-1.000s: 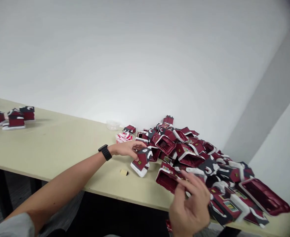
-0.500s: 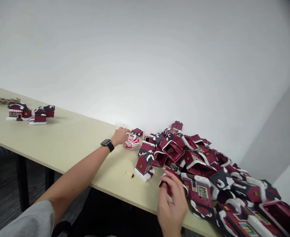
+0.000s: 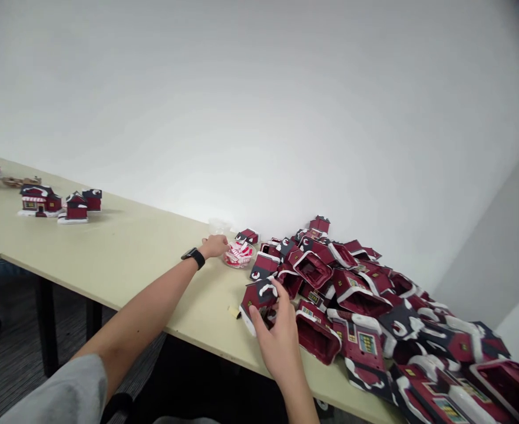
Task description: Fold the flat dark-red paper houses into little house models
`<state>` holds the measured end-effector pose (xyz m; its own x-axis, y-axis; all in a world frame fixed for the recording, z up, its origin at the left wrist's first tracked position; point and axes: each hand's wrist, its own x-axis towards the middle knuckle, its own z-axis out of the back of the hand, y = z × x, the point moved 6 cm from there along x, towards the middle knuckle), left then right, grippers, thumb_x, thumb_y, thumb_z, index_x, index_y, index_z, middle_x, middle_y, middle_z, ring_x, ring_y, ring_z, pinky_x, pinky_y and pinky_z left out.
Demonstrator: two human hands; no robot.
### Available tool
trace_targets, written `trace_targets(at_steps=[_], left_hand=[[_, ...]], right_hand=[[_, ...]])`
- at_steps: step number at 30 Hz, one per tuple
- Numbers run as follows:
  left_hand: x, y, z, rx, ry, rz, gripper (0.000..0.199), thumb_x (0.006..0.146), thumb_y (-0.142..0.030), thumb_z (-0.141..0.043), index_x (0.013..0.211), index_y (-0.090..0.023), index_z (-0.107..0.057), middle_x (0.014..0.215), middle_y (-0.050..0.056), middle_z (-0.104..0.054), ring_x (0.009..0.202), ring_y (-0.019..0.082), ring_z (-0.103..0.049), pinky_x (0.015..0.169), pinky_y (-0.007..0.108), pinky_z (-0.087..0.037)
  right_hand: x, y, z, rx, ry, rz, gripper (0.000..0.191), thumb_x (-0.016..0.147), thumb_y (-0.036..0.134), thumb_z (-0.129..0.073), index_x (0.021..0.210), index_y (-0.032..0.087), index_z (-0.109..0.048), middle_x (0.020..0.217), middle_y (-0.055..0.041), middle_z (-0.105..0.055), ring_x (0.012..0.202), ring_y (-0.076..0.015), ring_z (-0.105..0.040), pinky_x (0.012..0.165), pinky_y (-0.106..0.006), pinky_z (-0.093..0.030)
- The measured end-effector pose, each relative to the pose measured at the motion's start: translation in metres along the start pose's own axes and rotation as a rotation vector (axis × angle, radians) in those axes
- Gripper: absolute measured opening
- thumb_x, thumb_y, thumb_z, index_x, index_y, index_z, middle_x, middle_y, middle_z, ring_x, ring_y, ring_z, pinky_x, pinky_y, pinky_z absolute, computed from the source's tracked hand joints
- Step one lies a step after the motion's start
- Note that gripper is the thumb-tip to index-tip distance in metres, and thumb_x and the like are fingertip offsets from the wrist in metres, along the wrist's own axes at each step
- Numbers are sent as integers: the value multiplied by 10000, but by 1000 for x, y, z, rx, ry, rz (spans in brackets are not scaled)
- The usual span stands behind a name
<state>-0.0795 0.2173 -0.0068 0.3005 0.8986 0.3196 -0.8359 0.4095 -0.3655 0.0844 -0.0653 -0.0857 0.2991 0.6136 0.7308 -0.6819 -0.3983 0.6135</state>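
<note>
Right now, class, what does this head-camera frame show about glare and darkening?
Head view: glare whitens the wall above the table; the top right corner darkens; the red house pieces at lower right look enlarged by the wide lens.

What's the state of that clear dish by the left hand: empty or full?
Full: the clear dish holds a heap of red-and-white pieces that fill it, and it sits just beside the left hand.

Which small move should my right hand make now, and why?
Probably lift the red model house away with your right hand. Your fingers are already on its roof, and it sits tilted at the near edge of the pile, so it looks easier to take than pieces further in.
</note>
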Motion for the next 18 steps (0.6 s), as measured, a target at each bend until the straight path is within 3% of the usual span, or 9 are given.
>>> trace_targets(at_steps=[2, 4, 8, 11, 15, 18], left_hand=[[-1, -1, -1, -31, -3, -5, 356, 948, -459, -651, 1136, -159, -689, 1210, 97, -683, 1177, 272, -607, 1089, 536, -412], [-3, -3, 0, -62, -26, -16, 300, 918, -408, -680, 1103, -174, -712, 1247, 105, -679, 1212, 295, -587, 1091, 540, -397], [-13, -10, 9, -136, -142, -47, 159, 823, -293, -714, 956, -216, -757, 1382, 89, -633, 1323, 375, -487, 1085, 519, -364], [-22, -18, 27, -218, -276, -88, 148, 840, -256, -643, 949, -189, -717, 1355, 97, -642, 1301, 346, -486, 1060, 466, -381], [-39, -44, 51, -356, -350, -189, 173, 871, -216, -518, 984, -160, -636, 951, 75, -702, 903, 209, -613, 826, 325, -468], [-68, -76, 62, -446, -273, -304, 211, 866, -230, -490, 1018, -170, -625, 673, -14, -591, 595, 136, -513, 595, 245, -396]], right_hand=[[1, -2, 2, -2, -12, -1, 818, 908, 514, -681, 1591, 257, -311, 1409, -158, -552, 1224, -325, -558, 986, -485, -504], [2, -3, 2, -37, -13, 21, 855, 888, 551, -705, 1586, 241, -321, 1367, -162, -554, 1223, -335, -538, 1019, -509, -476], [2, 0, 2, -91, -34, 91, 584, 874, 552, -711, 1326, 209, -576, 1354, -172, -539, 1269, -370, -490, 1073, -570, -422], [1, 1, -1, 53, 5, 35, 483, 892, 472, -694, 1264, 215, -524, 1421, -163, -532, 1331, -332, -499, 1106, -529, -430], [1, -3, -9, 188, 131, -109, 718, 854, 421, -728, 1441, 241, -354, 1356, -149, -589, 1219, -287, -617, 1040, -469, -514], [1, -4, -7, 117, 126, -131, 802, 848, 444, -729, 1514, 248, -327, 1390, -154, -555, 1239, -301, -603, 1061, -501, -503]])
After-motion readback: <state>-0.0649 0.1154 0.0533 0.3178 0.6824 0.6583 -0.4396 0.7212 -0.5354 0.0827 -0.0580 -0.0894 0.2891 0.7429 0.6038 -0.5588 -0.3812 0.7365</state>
